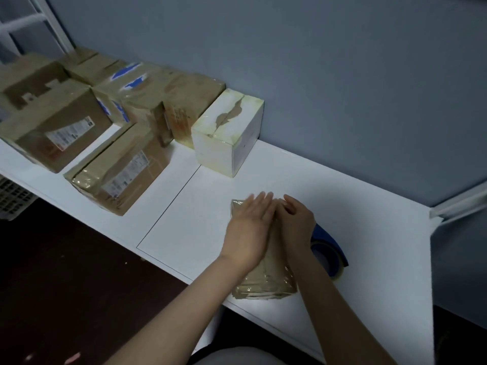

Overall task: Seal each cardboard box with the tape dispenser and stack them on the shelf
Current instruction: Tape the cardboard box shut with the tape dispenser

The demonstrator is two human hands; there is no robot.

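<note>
Pressing flat on the small box (pixel 266 283) at lower centre, the left hand (pixel 250 227) is lying open, fingers straight. The right hand (pixel 295 222) is curling over its far end; whether it is pinching anything cannot be told. The box is sitting near the table (pixel 369 233)'s front edge, so a hard shove is risking a slide off. The tape dispenser (pixel 329 248) just right of it is inviting a knock. Bare table is stretching toward the white box (pixel 226 143) and brown boxes (pixel 123 169), upper left.

Box (pixel 266 283) mostly under left hand (pixel 247 230) and right hand (pixel 295 222); tape dispenser (pixel 329 248) partly behind wrist (pixel 303 259).
</note>
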